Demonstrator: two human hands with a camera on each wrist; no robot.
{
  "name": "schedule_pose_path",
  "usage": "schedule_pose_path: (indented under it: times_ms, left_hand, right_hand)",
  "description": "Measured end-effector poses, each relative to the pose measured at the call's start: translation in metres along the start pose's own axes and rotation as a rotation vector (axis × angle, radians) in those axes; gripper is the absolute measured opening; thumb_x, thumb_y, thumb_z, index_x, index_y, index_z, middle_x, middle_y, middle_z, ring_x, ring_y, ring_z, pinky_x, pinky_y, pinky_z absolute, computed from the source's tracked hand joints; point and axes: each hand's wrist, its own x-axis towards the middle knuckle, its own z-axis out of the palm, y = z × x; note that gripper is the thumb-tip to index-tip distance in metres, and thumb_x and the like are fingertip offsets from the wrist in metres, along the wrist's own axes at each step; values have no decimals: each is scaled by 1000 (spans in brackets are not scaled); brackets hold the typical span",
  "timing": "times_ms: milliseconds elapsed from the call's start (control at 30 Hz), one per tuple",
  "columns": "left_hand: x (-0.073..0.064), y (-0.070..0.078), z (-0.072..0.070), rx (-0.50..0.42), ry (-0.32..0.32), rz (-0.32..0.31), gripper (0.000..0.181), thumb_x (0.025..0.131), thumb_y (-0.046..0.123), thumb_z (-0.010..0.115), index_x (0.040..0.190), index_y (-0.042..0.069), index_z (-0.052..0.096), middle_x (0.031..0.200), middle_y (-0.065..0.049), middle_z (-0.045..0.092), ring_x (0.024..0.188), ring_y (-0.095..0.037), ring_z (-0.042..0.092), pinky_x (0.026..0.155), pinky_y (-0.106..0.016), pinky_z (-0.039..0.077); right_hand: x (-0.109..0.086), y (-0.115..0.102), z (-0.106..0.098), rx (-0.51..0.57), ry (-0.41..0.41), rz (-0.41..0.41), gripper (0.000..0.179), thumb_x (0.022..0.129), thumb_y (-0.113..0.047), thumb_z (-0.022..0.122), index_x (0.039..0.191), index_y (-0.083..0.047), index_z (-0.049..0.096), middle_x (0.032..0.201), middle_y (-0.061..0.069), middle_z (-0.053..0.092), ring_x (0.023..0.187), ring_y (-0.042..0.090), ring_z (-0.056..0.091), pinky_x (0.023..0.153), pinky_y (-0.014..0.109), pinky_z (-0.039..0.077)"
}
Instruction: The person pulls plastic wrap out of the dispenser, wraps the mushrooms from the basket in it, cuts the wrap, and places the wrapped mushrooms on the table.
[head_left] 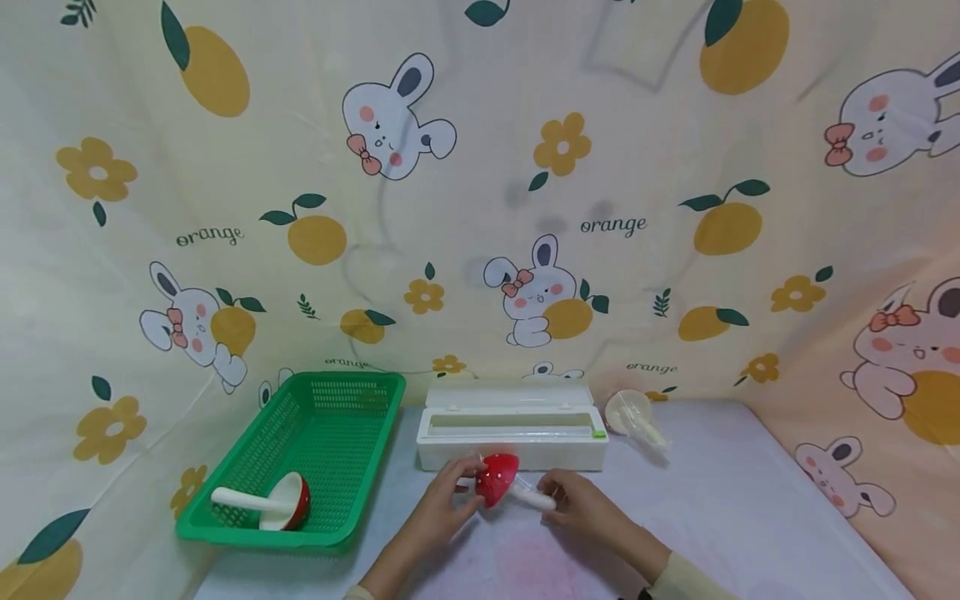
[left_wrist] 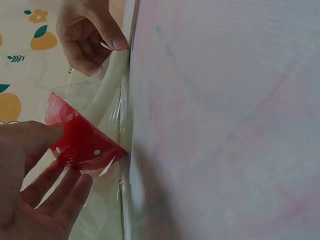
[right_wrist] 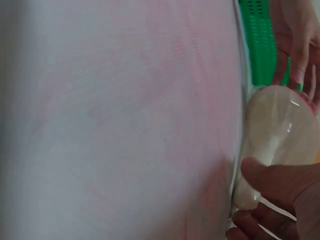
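A toy mushroom [head_left: 498,481] with a red, white-dotted cap and a white stem lies sideways between my hands, low over the table. Clear, shiny film wraps it, creased around the cap [left_wrist: 82,140] in the left wrist view. My left hand [head_left: 444,502] holds the cap, thumb on one side and fingers on the other. At the stem's end, my right hand [head_left: 583,505] pinches with thumb and fingers; the right wrist view has its thumb [right_wrist: 257,172] on the stem. The cap's pale underside [right_wrist: 280,120] shows through the film there.
Just behind my hands stands a white cling film dispenser [head_left: 513,455], lid raised. On the left, a green basket [head_left: 348,467] contains an unwrapped toy mushroom [head_left: 281,504]. Another film-wrapped mushroom [head_left: 630,412] lies right of the dispenser. A printed curtain [head_left: 480,200] borders the table.
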Motion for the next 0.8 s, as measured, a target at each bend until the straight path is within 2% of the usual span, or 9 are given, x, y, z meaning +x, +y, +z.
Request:
schedule_pose_path:
  times_ms: [167,367,433,500,667,733,800]
  left_hand:
    - [2,-3,5,22,23,43,58,90,-9,79,140,3,54,142,-18,60,116,-35,67,93,-43,62]
    - [2,2,4,48,20,-67,59,92,-1,81,141,11,52,140,-5,61,126,-29,61,104,-49,56]
    - [1,5,2,67,21,-99,58,93,3,82,141,16,53,140,1,60,130,-28,57,109,-52,52]
    - [0,7,0,67,25,-106,59,93,5,82,142,19,53,141,4,60,134,-27,54,112,-54,50]
    - [3,9,-7,33,28,-47,63,93,1,81,147,18,53,146,6,59,139,-25,53,115,-57,47]
    - [4,9,-10,22,17,-21,66,92,1,83,149,17,52,149,4,59,141,-25,53,116,-58,46]
    - [6,10,-12,17,0,-24,69,92,6,85,151,20,52,151,6,57,144,-23,52,116,-58,45]
  right_hand:
    - [2,-1,1,-73,23,-56,31,83,3,87,103,-11,70,93,-6,65,83,6,55,73,27,51]
    - [-1,-3,-1,-98,42,-40,31,84,6,80,108,-11,70,99,-5,69,88,7,59,77,29,54]
    - [-4,-3,-5,-67,54,-31,33,83,6,78,111,-11,69,101,-4,70,89,8,61,78,29,55]
    - [-6,-3,-10,-1,71,-30,34,85,5,77,113,-10,68,104,-2,71,91,9,63,80,29,57]
    - [-12,-3,-21,130,126,-96,27,93,5,74,116,-6,65,109,7,73,96,14,67,84,31,59]
    - [-13,-4,-24,137,138,-134,23,97,5,72,117,-4,65,110,9,72,97,16,69,85,31,59]
    - [-14,-5,-26,138,138,-147,20,100,3,70,118,-5,64,111,9,72,100,16,68,87,30,59]
